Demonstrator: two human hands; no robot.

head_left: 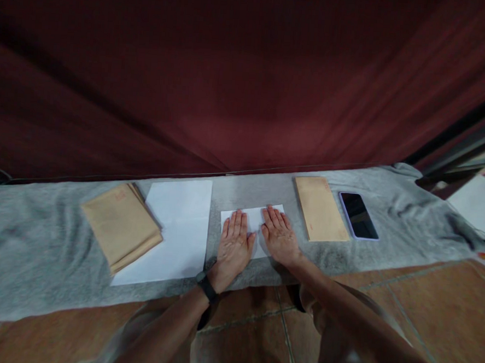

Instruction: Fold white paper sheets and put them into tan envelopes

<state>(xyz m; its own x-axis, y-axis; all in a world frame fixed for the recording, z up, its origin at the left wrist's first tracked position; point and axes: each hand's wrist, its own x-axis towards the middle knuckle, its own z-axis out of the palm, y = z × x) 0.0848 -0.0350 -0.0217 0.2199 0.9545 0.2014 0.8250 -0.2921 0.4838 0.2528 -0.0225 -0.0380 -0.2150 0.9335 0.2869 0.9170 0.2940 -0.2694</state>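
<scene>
Resting left hand [233, 249] and right hand [280, 244] flat and straight-fingered, gripping nothing, on the small white paper [255, 219], toward the near side of the grey cloth [262, 185], between the large white sheet [182, 227] on the left and the brown envelope [322, 208] on the right. With uneven pressing on soft-looking, wrinkled cloth, could skid the paper or crease it askew. By swinging wide, might bump the envelope into the phone [359, 216] farther right, or, leftward, drag the sheet from under the pile of envelopes [120, 223].

On the grey cloth [25, 239]: large white sheet [182, 227], envelope stack [119, 223], smaller white paper [254, 218], tan envelope [321, 211], phone [359, 216]
</scene>
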